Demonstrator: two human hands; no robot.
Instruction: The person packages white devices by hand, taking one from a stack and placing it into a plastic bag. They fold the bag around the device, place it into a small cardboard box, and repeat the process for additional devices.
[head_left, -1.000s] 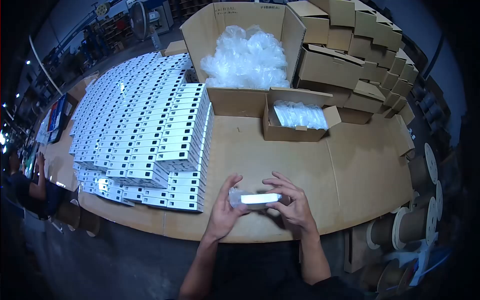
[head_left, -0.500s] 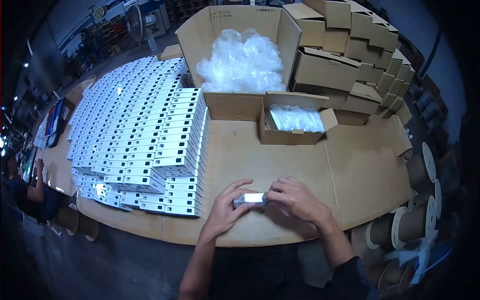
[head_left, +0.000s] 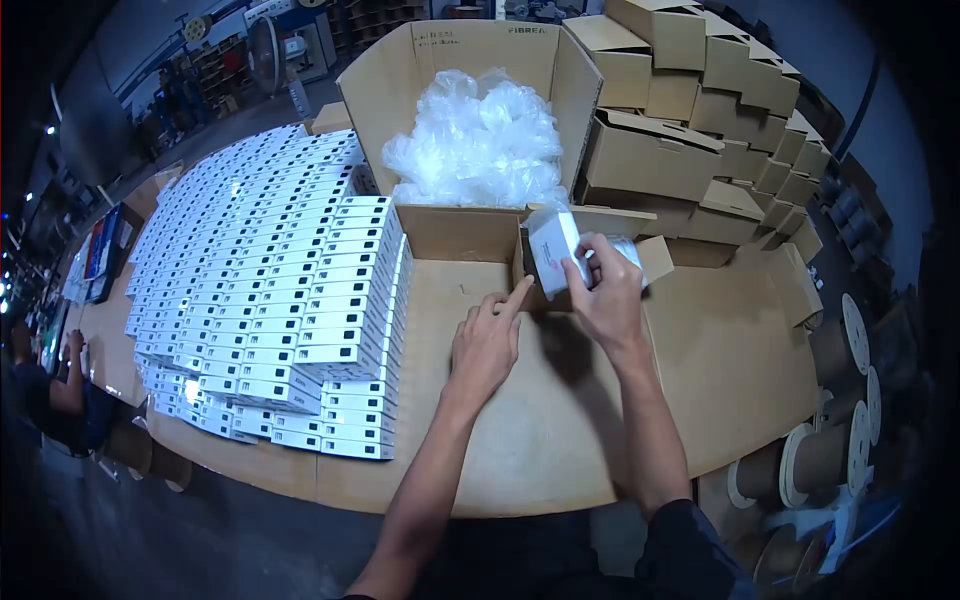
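My right hand (head_left: pixel 608 300) grips a small white box (head_left: pixel 552 248) by its right side, thumb and fingers pinched at the edge. Clear plastic shows around the upper part of the white box, which is tilted over the left end of a small open cardboard carton (head_left: pixel 657 260). Other plastic-wrapped packs (head_left: pixel 628 252) inside that carton are partly hidden behind my right hand. My left hand (head_left: pixel 486 345) holds nothing; its index finger stretches to the carton's front left corner, and the other fingers are loosely bent.
Stacked white boxes (head_left: pixel 250 290) cover the table's left side. Behind the carton stands a large open cardboard box (head_left: pixel 470 235) heaped with clear plastic bags (head_left: pixel 485 140). Brown cartons (head_left: pixel 655 155) pile up at the back right. Spools (head_left: pixel 855 440) stand off the right edge; a person (head_left: pixel 60 385) is at far left.
Both hands have moved forward from the table's front edge. My right hand has carried the white box to the small carton, and my left hand has let go of it.
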